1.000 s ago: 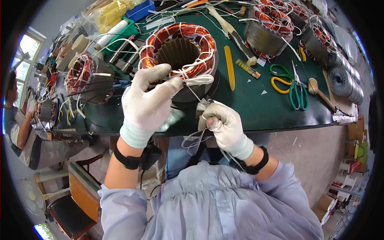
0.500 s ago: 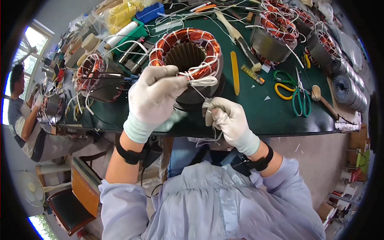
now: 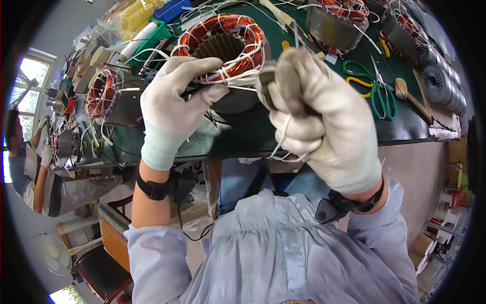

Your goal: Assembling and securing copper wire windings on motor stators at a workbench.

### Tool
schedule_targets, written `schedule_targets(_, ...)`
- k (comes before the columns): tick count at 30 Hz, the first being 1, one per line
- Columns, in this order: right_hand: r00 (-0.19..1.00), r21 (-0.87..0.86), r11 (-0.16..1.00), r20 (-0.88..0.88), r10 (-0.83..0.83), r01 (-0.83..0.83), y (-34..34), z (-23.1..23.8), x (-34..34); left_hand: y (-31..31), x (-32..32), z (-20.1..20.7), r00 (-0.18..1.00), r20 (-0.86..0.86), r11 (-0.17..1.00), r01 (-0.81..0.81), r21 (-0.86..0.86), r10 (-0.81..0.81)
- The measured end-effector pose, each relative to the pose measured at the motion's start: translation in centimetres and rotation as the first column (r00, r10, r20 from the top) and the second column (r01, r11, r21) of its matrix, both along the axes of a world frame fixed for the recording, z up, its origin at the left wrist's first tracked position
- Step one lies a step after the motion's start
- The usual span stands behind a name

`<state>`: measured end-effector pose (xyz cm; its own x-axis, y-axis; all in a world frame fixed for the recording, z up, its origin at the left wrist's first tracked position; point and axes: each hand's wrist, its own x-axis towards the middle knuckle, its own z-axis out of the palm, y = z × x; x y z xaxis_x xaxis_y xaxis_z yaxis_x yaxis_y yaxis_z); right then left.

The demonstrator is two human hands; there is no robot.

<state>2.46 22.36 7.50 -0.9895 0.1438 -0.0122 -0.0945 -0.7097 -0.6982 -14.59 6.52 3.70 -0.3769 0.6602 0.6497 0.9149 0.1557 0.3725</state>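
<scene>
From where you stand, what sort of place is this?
Probably a motor-winding workshop: a copper-wound core stands in front, another wound core sits farther back on the green bench, and gray slotted cores lie at the right.

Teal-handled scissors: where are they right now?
In the head view, the scissors lie right of centre on the green table, between the right hand and a wooden-handled tool.
</scene>
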Motion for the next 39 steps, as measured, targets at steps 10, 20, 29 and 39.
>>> schedule_targets(10, 0.971, 0.362, 0.912, 0.061, -0.229, 0.192, 0.1, -2.3, 2.2, 0.6, -0.2, -0.4, 0.989, -0.148, 0.998, 0.037, 0.057, -0.029)
schedule_targets(20, 0.680, 0.797, 0.562, 0.287, -0.675, 0.222, 1.4, -8.6, 9.9, 1.1, 1.2, -1.7, 0.960, 0.216, 0.981, -0.189, 0.043, 0.176)
schedule_targets(29, 0.918, 0.332, 0.943, 0.379, -0.115, -0.019, -2.7, -6.3, 0.9, 1.3, 1.8, -0.2, 0.938, 0.287, 0.978, -0.168, -0.122, 0.197)
schedule_targets(39, 0.957, 0.013, 0.996, 0.277, 0.086, -0.093, -2.3, -6.3, -1.6, 1.4, 1.9, 1.9, 0.973, 0.122, 0.932, -0.147, -0.330, 0.196)
